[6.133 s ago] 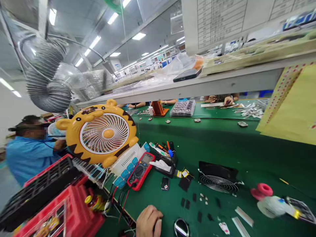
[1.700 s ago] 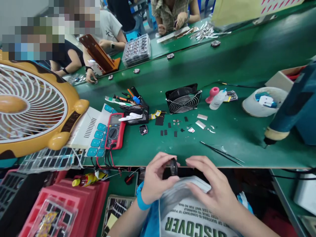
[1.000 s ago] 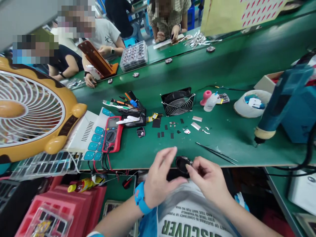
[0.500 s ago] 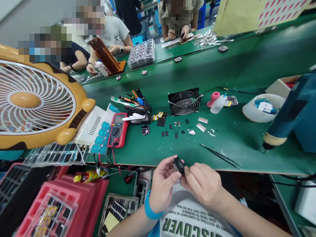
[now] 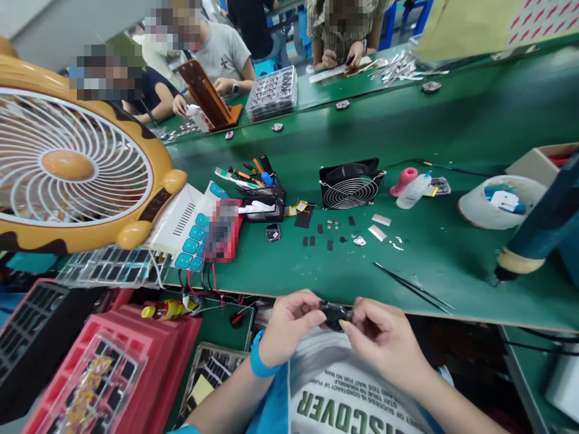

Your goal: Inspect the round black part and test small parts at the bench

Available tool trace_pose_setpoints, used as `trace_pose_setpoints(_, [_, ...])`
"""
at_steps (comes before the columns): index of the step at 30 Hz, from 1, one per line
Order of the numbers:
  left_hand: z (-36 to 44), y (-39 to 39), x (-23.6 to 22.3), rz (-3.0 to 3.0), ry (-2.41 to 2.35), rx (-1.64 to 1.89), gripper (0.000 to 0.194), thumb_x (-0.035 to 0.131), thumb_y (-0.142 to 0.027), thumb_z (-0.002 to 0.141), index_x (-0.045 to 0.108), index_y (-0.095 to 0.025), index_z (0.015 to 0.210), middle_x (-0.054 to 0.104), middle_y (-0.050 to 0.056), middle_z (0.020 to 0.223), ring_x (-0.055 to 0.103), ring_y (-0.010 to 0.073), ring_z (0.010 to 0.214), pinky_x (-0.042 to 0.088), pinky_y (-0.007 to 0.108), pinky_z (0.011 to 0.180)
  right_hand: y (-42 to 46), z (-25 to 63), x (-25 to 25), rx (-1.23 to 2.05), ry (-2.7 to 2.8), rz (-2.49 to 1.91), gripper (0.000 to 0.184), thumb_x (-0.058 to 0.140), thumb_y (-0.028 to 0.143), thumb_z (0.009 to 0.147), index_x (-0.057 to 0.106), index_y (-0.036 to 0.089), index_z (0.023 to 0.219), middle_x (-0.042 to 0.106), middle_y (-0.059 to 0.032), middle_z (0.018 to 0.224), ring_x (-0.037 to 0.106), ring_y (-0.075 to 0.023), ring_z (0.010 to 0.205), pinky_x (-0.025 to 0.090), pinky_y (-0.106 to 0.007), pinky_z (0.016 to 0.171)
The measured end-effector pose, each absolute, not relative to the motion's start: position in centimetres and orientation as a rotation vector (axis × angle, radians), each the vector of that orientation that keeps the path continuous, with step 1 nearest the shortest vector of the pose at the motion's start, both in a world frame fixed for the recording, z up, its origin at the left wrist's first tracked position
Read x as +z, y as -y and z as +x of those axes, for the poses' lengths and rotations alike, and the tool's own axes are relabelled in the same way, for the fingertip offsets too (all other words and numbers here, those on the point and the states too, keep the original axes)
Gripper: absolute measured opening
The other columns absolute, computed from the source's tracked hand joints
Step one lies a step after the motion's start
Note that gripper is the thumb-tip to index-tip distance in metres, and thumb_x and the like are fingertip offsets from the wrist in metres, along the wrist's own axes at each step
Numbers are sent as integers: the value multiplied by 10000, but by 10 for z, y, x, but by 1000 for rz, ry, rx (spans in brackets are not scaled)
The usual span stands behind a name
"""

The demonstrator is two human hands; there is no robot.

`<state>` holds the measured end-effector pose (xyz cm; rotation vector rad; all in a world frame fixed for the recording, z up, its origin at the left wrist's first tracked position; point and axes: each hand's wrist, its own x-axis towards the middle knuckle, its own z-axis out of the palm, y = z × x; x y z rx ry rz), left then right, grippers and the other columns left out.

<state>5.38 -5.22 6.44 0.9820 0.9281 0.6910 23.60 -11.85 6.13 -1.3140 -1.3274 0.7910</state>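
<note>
Between my two hands, just off the bench's front edge, is a small black watch body (image 5: 335, 316). My left hand (image 5: 294, 319), with a blue band at the wrist, pinches its left side between thumb and fingers. My right hand (image 5: 377, 331) grips its right side, thumb on the near edge. Both hands partly cover it. On the bench beyond lie black tweezers (image 5: 411, 286), small black pads (image 5: 330, 245), silvery strips (image 5: 379, 232) and a watch module (image 5: 273, 232).
A yellow fan (image 5: 90, 163) and a red multimeter (image 5: 222, 229) stand left. A black cooling fan (image 5: 351, 185) is behind the parts. An electric screwdriver (image 5: 529, 247) hangs at right, by a white tub (image 5: 470, 208). Pink trays (image 5: 167, 343) sit lower left. Co-workers sit across the bench.
The watch body has turned from a tilted, edge-on pose to lie flatter. My right hand has shifted to its right side with the fingers further apart. The whole view has shifted slightly.
</note>
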Motion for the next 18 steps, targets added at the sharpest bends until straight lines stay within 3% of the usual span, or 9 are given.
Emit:
trace_pose_setpoints(5, [63, 63, 53, 948, -1005, 810, 426, 935, -509, 731, 716, -143, 744, 656, 6, 703, 643, 138, 615, 567, 256, 639, 118, 241, 61, 916, 1261, -1339, 323, 658, 357, 960, 585, 202, 687, 543, 25, 587, 462, -113, 498, 378, -226, 477])
trace_pose_setpoints(8, [66, 71, 46, 798, -991, 795, 470, 946, -536, 705, 703, -144, 796, 677, 18, 726, 678, 166, 620, 595, 292, 647, 112, 253, 63, 956, 1333, -1347, 348, 650, 395, 961, 581, 203, 679, 528, 22, 588, 452, -117, 514, 376, -232, 487])
trace_pose_setpoints(10, [64, 73, 45, 785, -913, 709, 562, 985, -511, 655, 732, -160, 1013, 698, 30, 817, 718, 194, 671, 614, 314, 665, 104, 264, 65, 1107, 1401, -1348, 389, 645, 431, 944, 545, 207, 643, 474, 34, 557, 408, -113, 508, 346, -230, 475])
trace_pose_setpoints(13, [53, 68, 50, 1150, -803, 571, 813, 1000, -417, 660, 655, -255, 1377, 726, 40, 951, 742, 197, 753, 620, 313, 742, 90, 277, 68, 1462, 1503, -1301, 408, 647, 463, 911, 520, 210, 617, 418, 52, 526, 345, -103, 497, 282, -218, 445])
trace_pose_setpoints(16, [44, 61, 58, 1634, -741, 454, 575, 890, -424, 815, 710, -275, 1341, 782, 76, 1063, 734, 200, 813, 606, 315, 823, 81, 281, 71, 1670, 1550, -1230, 375, 690, 447, 875, 555, 208, 620, 423, 58, 526, 326, -97, 498, 244, -204, 423])
trace_pose_setpoints(18, [42, 59, 61, 1729, -730, 402, 517, 845, -482, 851, 731, -263, 1306, 793, 88, 1118, 731, 218, 839, 601, 323, 827, 77, 279, 71, 1734, 1549, -1213, 365, 711, 437, 854, 569, 203, 612, 420, 58, 533, 322, -94, 507, 240, -198, 425])
